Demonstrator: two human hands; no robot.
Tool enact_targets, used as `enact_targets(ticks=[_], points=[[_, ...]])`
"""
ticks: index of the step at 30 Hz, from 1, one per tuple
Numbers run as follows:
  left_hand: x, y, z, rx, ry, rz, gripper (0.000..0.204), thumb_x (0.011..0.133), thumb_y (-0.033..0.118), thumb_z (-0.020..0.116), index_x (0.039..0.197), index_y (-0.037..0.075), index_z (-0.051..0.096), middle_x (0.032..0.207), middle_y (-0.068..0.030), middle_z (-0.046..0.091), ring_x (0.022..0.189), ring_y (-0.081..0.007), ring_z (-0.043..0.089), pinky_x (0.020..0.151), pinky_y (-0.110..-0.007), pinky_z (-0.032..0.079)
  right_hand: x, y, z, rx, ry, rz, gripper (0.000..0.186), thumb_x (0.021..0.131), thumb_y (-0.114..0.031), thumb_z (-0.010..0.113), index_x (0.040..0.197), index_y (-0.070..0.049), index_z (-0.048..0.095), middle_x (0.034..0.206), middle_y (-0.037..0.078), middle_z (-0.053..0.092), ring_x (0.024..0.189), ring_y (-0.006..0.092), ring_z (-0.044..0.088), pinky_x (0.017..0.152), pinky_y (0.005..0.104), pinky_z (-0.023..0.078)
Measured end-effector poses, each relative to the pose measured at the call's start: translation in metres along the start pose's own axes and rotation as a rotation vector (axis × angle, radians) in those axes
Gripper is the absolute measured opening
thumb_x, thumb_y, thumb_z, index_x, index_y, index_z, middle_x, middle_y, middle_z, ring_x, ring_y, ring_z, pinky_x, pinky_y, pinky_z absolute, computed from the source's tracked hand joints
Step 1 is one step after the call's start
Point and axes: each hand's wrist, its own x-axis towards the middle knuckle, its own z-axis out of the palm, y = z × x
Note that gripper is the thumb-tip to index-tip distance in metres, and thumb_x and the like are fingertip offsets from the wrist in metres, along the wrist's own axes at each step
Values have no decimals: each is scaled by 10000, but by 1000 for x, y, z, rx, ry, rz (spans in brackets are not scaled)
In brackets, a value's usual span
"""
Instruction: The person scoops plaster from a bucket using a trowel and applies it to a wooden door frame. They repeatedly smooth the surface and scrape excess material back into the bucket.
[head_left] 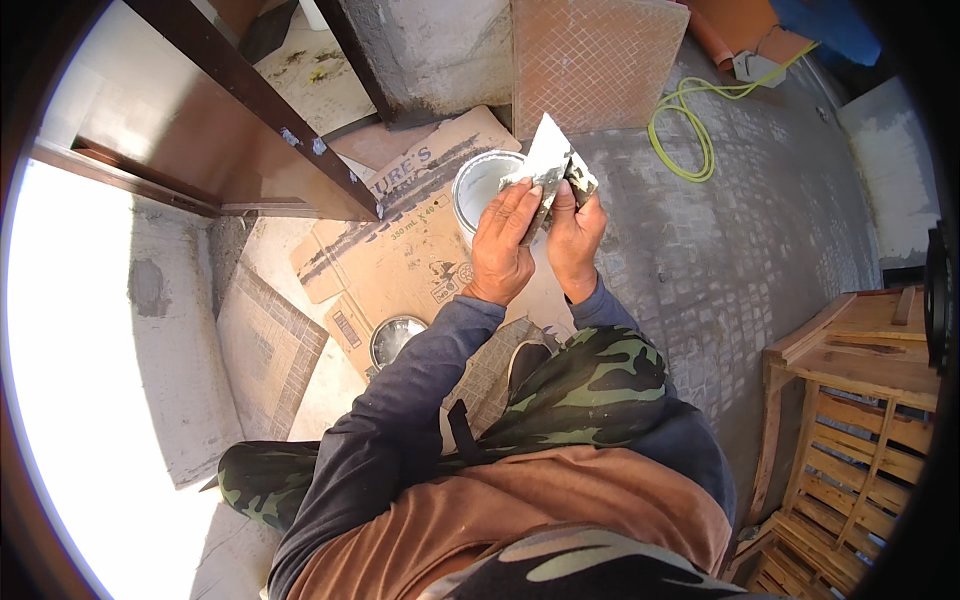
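Observation:
My hands meet in front of me, closed on flat, thin scraper-like pieces. My left hand (pixel 505 245) pinches a dark flat scraper (pixel 540 217) whose edge points up toward my right hand. White paste covers a pointed blade (pixel 548 150) just above the fingertips; which hand carries it is hard to tell. In my right hand (pixel 575 240), thumb and fingers grip a paste-smeared scraper (pixel 580 180). Beside my left fingers stands an open whitish can (pixel 462 200), partly hidden by that hand. White residue coats its inside.
Flattened cardboard (pixel 385 260) lies under the can, with a round metal lid (pixel 396 340) on it. A brown door frame (pixel 270 110) rises at left. Farther off are a patterned tile panel (pixel 595 60) and a yellow-green hose (pixel 710 150). A wooden crate (pixel 850 430) stands at right.

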Motion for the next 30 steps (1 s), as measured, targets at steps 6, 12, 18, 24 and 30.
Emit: enact_targets(ticks=[6, 12, 18, 24, 30], points=[[4, -16, -2, -78, 96, -243, 372, 957, -33, 549, 1325, 4, 598, 1289, -190, 646, 1199, -345, 617, 1031, -411, 473, 9, -11, -10, -185, -116, -60, 291, 1021, -243, 607, 1105, 33, 641, 928, 77, 734, 781, 163, 692, 676, 316, 537], [-9, 4, -8, -281, 138, -127, 345, 1054, 110, 482, 1386, 27, 529, 1310, -221, 609, 1206, -350, 590, 1040, -441, 461, 41, 3, -18, 1202, -34, 806, 329, 991, -389, 619, 1115, -85, 629, 875, 27, 728, 748, 168, 711, 642, 299, 576], [-17, -5, 5, -366, 230, -236, 370, 1065, 195, 497, 1401, 40, 511, 1336, -230, 578, 1187, -362, 589, 1030, -454, 452, 9, 13, -7, 1200, -318, 1139, 284, 985, -310, 635, 1131, -67, 646, 933, 77, 738, 798, 194, 744, 676, 337, 618], [-3, -36, -11, -372, 308, -378, 417, 1064, 223, 515, 1389, -37, 501, 1330, -167, 579, 1204, -254, 561, 1049, -392, 437, 15, -17, -27, 1247, -453, 1046, 258, 1015, -236, 589, 1139, -12, 626, 1041, 92, 726, 907, 193, 730, 820, 346, 606], [-2, 2, -4, -15, 44, -49, 340, 1046, 111, 484, 1352, -12, 570, 1332, -227, 598, 1228, -360, 573, 1054, -436, 429, 21, -28, -24, 193, -48, -2, 343, 1044, -314, 542, 1158, -1, 622, 977, 109, 711, 816, 230, 687, 725, 340, 534]])
